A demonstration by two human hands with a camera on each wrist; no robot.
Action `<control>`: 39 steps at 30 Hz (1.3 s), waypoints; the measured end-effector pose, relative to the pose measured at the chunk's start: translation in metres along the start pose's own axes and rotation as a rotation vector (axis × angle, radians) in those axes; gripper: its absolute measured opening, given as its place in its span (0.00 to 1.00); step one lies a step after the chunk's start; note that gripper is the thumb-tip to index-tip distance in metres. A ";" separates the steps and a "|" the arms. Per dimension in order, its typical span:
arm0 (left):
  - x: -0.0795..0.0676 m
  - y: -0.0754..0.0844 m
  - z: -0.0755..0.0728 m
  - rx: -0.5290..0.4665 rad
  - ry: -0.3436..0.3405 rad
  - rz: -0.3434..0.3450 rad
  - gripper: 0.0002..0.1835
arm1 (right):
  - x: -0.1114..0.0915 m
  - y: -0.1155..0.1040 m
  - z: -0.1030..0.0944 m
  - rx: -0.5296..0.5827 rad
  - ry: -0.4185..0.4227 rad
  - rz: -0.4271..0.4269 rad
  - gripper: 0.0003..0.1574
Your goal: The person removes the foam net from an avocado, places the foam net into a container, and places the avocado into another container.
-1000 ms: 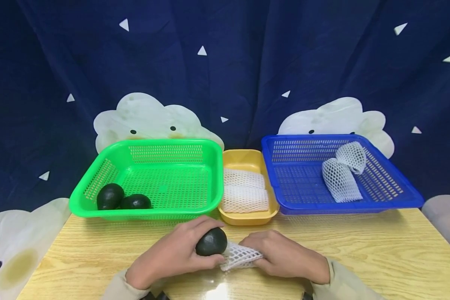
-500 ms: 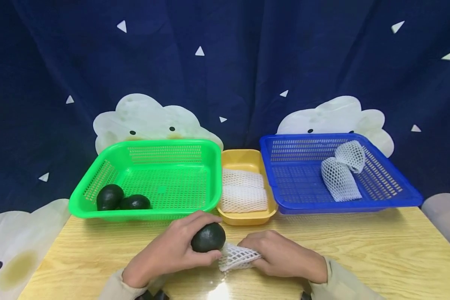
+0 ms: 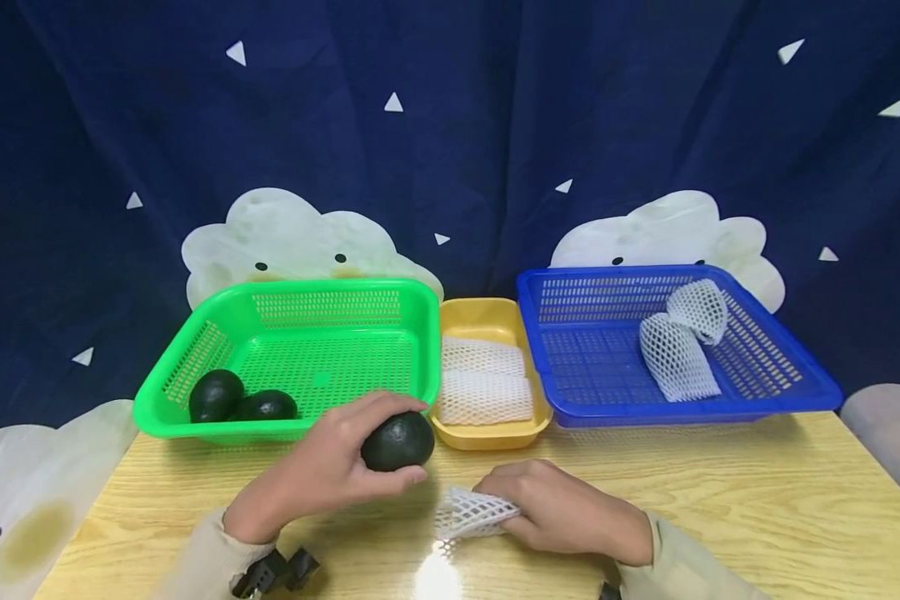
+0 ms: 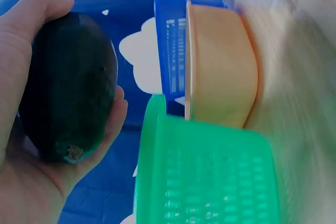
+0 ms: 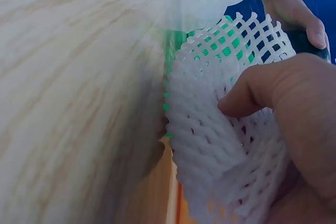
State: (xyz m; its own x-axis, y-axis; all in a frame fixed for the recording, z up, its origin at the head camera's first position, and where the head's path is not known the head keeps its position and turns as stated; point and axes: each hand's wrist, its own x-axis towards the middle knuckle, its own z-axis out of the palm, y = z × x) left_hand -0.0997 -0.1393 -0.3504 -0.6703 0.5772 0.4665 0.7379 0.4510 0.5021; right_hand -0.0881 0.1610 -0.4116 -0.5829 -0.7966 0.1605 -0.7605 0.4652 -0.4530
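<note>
One smooth, dark oval fruit (image 3: 399,443) fills curled left fingers (image 3: 378,403); right fingers (image 3: 505,479) pinch white latticed foam netting (image 3: 467,513).

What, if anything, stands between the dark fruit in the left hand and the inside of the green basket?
Only the near rim of the green basket seems to; I cannot tell if the dark fruit in the left hand is higher. Two other dark fruits lie in the near left corner, probably off the path.
</note>
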 end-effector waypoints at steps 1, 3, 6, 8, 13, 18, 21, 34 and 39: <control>0.001 -0.002 -0.003 0.009 0.002 0.001 0.28 | 0.000 0.000 0.000 -0.002 -0.003 0.003 0.11; 0.002 -0.005 -0.008 0.034 0.006 0.002 0.28 | 0.000 0.000 0.000 -0.006 -0.007 0.008 0.11; 0.004 -0.009 -0.015 0.063 0.006 -0.012 0.28 | 0.000 -0.001 0.000 -0.008 -0.009 0.011 0.11; 0.006 -0.012 -0.019 0.084 0.009 -0.019 0.29 | 0.000 -0.001 0.000 -0.008 -0.008 0.011 0.11; 0.009 -0.018 -0.028 0.128 0.009 -0.051 0.29 | 0.000 -0.001 0.001 -0.017 0.002 0.001 0.11; 0.010 -0.026 -0.034 0.166 -0.001 -0.104 0.30 | -0.001 0.000 0.001 -0.015 0.003 -0.005 0.10; 0.010 -0.031 -0.037 0.173 -0.012 -0.155 0.30 | 0.000 -0.001 0.000 -0.018 -0.001 -0.008 0.10; 0.014 -0.054 -0.046 0.178 -0.060 -0.313 0.34 | -0.001 -0.001 0.000 -0.010 -0.009 0.002 0.12; 0.015 -0.065 -0.048 0.192 -0.067 -0.353 0.34 | -0.001 -0.001 0.000 -0.025 -0.002 -0.008 0.12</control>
State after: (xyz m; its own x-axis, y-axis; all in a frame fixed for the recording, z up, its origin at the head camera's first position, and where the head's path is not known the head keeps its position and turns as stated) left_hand -0.1616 -0.1929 -0.3415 -0.8830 0.4047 0.2380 0.4692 0.7445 0.4749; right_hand -0.0867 0.1612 -0.4112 -0.5764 -0.8008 0.1625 -0.7719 0.4684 -0.4299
